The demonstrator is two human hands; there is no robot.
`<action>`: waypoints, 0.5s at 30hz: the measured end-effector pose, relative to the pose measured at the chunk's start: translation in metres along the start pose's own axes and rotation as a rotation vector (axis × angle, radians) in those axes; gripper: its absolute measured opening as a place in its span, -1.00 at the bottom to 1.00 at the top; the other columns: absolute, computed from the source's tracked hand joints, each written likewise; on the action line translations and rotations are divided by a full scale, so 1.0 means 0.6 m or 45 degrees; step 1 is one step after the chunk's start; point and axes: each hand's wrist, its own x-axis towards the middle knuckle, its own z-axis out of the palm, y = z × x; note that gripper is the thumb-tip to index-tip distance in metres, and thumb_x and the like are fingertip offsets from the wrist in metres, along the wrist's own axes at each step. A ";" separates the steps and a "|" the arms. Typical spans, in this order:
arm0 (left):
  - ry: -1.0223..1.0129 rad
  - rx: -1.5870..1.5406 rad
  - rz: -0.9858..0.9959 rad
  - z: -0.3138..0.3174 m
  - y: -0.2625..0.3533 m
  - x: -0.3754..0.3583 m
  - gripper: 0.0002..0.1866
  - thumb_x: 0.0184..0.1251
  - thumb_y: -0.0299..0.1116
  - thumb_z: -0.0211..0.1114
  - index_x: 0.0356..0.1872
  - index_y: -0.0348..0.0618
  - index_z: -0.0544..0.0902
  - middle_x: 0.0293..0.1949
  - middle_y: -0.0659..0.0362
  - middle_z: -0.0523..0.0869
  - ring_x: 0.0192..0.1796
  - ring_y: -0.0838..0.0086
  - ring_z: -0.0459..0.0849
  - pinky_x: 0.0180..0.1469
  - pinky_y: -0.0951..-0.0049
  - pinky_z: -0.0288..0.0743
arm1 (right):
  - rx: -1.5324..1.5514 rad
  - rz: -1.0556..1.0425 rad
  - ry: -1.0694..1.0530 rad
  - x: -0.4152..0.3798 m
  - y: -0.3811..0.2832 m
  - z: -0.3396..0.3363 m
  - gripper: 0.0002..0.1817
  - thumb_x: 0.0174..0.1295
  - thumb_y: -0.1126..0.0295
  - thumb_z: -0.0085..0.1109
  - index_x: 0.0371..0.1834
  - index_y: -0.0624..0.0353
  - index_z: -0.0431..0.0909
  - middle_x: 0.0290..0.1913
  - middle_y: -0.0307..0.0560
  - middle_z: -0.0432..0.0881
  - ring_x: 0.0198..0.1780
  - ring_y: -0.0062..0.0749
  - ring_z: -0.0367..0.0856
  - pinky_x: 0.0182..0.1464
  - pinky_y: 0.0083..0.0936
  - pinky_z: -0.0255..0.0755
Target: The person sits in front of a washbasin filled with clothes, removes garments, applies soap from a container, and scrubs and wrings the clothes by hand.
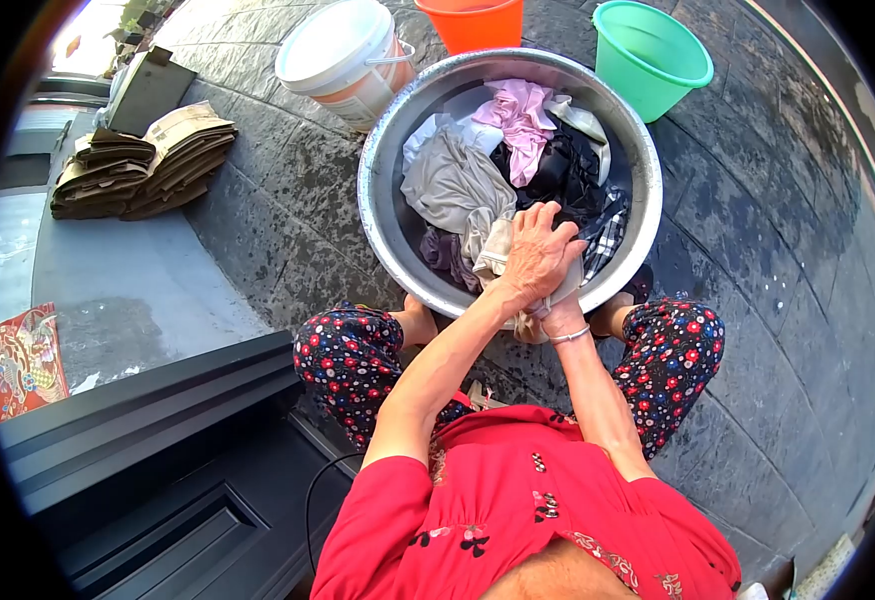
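A beige cloth [495, 250] is bunched under my hands at the near side of a large metal basin [377, 225]. My left hand [542, 252] is on top, its bent fingers gripping the cloth. My right hand [564, 312], with a bracelet at the wrist, is partly hidden beneath it, closed around the same cloth. Part of the cloth hangs at the near rim. Around it in the basin lie a grey garment [455, 178], a pink cloth [520, 120], black clothing [564, 170], a checked cloth [610, 230] and a dark purple cloth [446, 252].
Beyond the basin stand a lidded white bucket [343, 55], an orange bucket [473, 22] and a green bucket [648, 60]. Flattened cardboard [148, 165] is stacked at left. A dark door frame [158, 400] is at lower left. The tiled floor [758, 250] has wet patches.
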 end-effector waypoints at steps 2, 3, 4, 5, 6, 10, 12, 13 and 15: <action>0.035 0.029 -0.124 0.009 -0.015 0.002 -0.72 0.15 -0.20 0.22 -0.22 -0.18 0.60 -0.09 0.00 0.56 0.03 0.12 0.46 0.10 0.17 0.23 | -0.278 -0.180 0.012 0.001 -0.004 0.013 -0.52 0.35 0.00 -0.04 0.10 0.17 0.42 -0.06 -0.07 0.62 0.01 -0.23 0.56 0.11 -0.32 0.36; 0.005 -0.009 -0.225 0.014 -0.018 -0.002 -0.71 0.16 -0.20 0.21 -0.21 -0.18 0.60 -0.14 0.01 0.59 -0.01 0.14 0.51 0.09 0.19 0.25 | -0.497 -0.331 0.008 0.003 -0.005 0.020 -0.52 0.35 0.00 -0.04 0.10 0.16 0.42 -0.05 -0.07 0.62 0.01 -0.22 0.56 0.12 -0.32 0.35; 0.115 0.040 -0.222 0.018 -0.022 -0.006 -0.72 0.18 -0.23 0.18 -0.18 -0.18 0.59 -0.24 0.05 0.63 -0.10 0.18 0.57 0.00 0.20 0.29 | -0.811 -0.530 -0.004 0.003 -0.008 0.032 -0.52 0.35 0.00 -0.04 0.11 0.16 0.41 -0.05 -0.07 0.62 0.02 -0.22 0.56 0.12 -0.32 0.35; 0.123 0.046 -0.221 0.028 -0.030 -0.008 -0.72 0.18 -0.23 0.18 -0.18 -0.18 0.59 -0.24 0.05 0.63 -0.10 0.18 0.57 0.00 0.20 0.29 | -1.267 -0.795 -0.020 0.003 -0.015 0.041 -0.52 0.35 0.00 -0.04 0.11 0.16 0.41 -0.04 -0.07 0.62 0.02 -0.21 0.55 0.13 -0.31 0.34; 0.061 0.129 -0.263 0.036 -0.039 -0.011 -0.73 0.18 -0.25 0.17 -0.16 -0.16 0.59 -0.24 0.07 0.62 -0.10 0.19 0.58 -0.03 0.18 0.30 | -1.713 -1.050 -0.036 -0.001 -0.023 0.048 -0.51 0.35 -0.01 -0.04 0.11 0.16 0.41 -0.04 -0.06 0.61 0.02 -0.21 0.55 0.14 -0.31 0.33; 0.057 0.347 -0.389 0.015 -0.035 -0.005 -0.81 0.22 -0.26 0.08 -0.21 0.00 0.60 -0.30 0.12 0.56 -0.10 0.21 0.58 -0.09 0.00 0.29 | -2.470 -1.021 -0.339 0.002 -0.027 0.036 -0.62 0.37 0.12 -0.12 0.10 0.12 0.38 0.09 -0.08 0.50 0.14 -0.28 0.44 0.11 -0.38 0.29; 0.108 0.116 -0.165 0.021 -0.013 -0.020 -0.83 0.24 -0.24 0.10 -0.30 -0.03 0.61 -0.23 0.10 0.57 -0.11 0.20 0.56 -0.03 -0.01 0.29 | -1.326 -0.810 -0.116 0.027 0.031 -0.042 -0.70 0.42 0.19 -0.22 0.04 0.11 0.36 0.05 -0.11 0.46 0.11 -0.29 0.43 0.14 -0.33 0.27; 0.294 -0.040 -0.007 0.043 -0.007 -0.028 -0.85 0.20 -0.25 0.15 -0.46 -0.05 0.56 -0.39 0.16 0.47 -0.24 0.27 0.48 -0.16 0.17 0.23 | -0.766 -0.656 0.010 0.033 0.045 -0.068 -0.73 0.45 0.23 -0.27 0.01 0.11 0.35 0.03 -0.12 0.44 0.09 -0.30 0.43 0.16 -0.30 0.26; 0.131 -0.194 -0.097 0.056 0.007 -0.044 -0.83 0.22 -0.23 0.13 -0.44 -0.07 0.57 -0.38 0.18 0.48 -0.22 0.29 0.51 -0.09 0.09 0.28 | -1.094 -0.685 0.042 0.038 0.035 -0.099 -0.71 0.44 0.15 -0.24 -0.01 0.08 0.36 -0.03 -0.16 0.43 0.06 -0.33 0.43 0.13 -0.35 0.27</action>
